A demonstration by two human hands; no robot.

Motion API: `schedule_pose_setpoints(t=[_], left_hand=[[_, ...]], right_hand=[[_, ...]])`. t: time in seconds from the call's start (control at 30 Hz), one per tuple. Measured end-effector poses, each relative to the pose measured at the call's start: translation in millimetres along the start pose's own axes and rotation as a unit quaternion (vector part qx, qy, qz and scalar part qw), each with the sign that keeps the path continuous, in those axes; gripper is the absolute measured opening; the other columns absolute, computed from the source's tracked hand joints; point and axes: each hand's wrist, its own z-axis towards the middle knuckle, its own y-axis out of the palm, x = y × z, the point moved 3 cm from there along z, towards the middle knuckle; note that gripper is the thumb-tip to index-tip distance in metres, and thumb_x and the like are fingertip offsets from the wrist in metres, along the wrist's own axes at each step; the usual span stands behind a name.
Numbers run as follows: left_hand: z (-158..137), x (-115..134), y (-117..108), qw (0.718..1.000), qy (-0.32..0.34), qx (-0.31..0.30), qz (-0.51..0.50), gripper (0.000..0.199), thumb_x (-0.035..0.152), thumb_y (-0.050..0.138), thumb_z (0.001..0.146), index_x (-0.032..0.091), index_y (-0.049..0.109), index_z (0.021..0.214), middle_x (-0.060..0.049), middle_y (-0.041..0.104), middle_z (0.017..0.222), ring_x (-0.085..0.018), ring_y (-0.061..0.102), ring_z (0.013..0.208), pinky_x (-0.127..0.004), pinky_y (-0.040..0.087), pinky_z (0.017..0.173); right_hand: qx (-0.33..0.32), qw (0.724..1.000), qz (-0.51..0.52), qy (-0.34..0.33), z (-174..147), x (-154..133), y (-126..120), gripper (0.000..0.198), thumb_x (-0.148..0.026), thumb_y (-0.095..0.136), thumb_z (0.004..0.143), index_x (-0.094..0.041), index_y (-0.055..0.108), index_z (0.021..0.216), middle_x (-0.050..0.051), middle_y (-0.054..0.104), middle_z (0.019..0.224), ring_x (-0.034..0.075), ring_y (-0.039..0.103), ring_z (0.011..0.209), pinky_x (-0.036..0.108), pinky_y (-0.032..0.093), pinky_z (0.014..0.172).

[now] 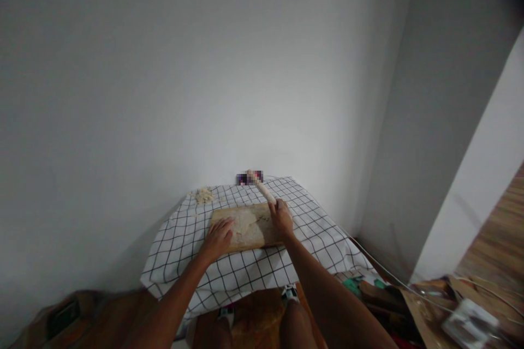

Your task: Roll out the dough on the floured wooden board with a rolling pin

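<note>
Two bare hands work over a wooden board point(262, 240) at lower centre of the frame, the board lying on a small table draped in a white cloth point(184, 240) with a black grid. The left hand point(219, 235) rests palm down with fingers spread flat on the left end of a pale sheet of dough point(248, 226) that covers much of the board. The right hand point(281, 217) is closed around the near end of a light rolling pin point(265, 191), which slants up and away toward the table's far edge, its tip lifted clear of the board.

A small crumbly heap of dough point(203, 195) sits on the cloth at the far left corner, well apart from the board. Plain grey-white walls fill the upper two thirds of the frame and meet in a corner at right. A dark patterned object point(242, 178) at the far edge, against the wall, is blurred beyond telling. A thin cable point(368, 256) trails down right of the table. At lower right, clutter on the wooden floor point(503, 218) is smeared and cut off by the frame. Knees and feet show at the bottom edge.
</note>
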Motion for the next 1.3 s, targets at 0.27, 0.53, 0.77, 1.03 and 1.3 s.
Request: schedule_pose_setpoints(t=[0.27, 0.53, 0.77, 1.03, 1.3], left_hand=[[0, 6, -3, 0.999, -0.032, -0.006, -0.013, 0.057, 0.031, 0.039, 0.113, 0.023, 0.062, 0.165, -0.01, 0.058, 0.178, -0.027, 0.046, 0.169, -0.05, 0.028, 0.144], [0, 5, -3, 1.0, -0.018, 0.01, -0.017, 0.052, 0.03, 0.044, 0.113, 0.024, 0.067, 0.159, -0.009, 0.062, 0.174, -0.027, 0.051, 0.166, -0.05, 0.031, 0.144], [2, 8, -14, 0.986, -0.087, 0.04, -0.137, 0.057, 0.039, 0.045, 0.112, 0.014, 0.062, 0.161, -0.016, 0.064, 0.17, -0.028, 0.056, 0.162, -0.045, 0.039, 0.141], [-11, -5, -61, 0.952, -0.177, 0.218, -0.122, 0.067, 0.04, 0.016, 0.119, 0.017, 0.04, 0.177, -0.013, 0.055, 0.179, -0.031, 0.048, 0.168, -0.045, 0.044, 0.138], [-7, 32, -38, 0.985, -0.023, 0.164, -0.056, 0.055, 0.037, 0.038, 0.115, 0.021, 0.06, 0.163, -0.013, 0.058, 0.176, -0.033, 0.041, 0.173, -0.056, 0.033, 0.145]], right_hand=[[0.0, 1.0, 0.005, -0.001, -1, -1, -2, 0.035, -0.051, 0.048, 0.117, -0.024, 0.069, 0.12, 0.008, 0.075, 0.116, 0.026, 0.069, 0.104, 0.035, 0.047, 0.087], [-0.006, 1.0, -0.005, 0.008, 0, 1, 1, 0.034, -0.049, 0.048, 0.118, -0.023, 0.069, 0.125, 0.01, 0.075, 0.12, 0.027, 0.07, 0.105, 0.035, 0.046, 0.086], [-0.005, 1.0, -0.007, 0.001, -2, -3, -2, 0.035, -0.053, 0.052, 0.117, -0.023, 0.071, 0.12, 0.009, 0.076, 0.115, 0.025, 0.07, 0.101, 0.033, 0.046, 0.084], [-0.071, 0.996, -0.029, -0.05, -5, -9, 1, 0.049, -0.068, 0.058, 0.114, -0.027, 0.073, 0.091, 0.005, 0.079, 0.098, 0.025, 0.073, 0.098, 0.032, 0.048, 0.082], [-0.084, 0.977, -0.147, -0.133, -17, -22, 10, 0.024, -0.038, 0.059, 0.115, -0.024, 0.079, 0.115, 0.018, 0.081, 0.125, 0.035, 0.073, 0.123, 0.044, 0.052, 0.103]])
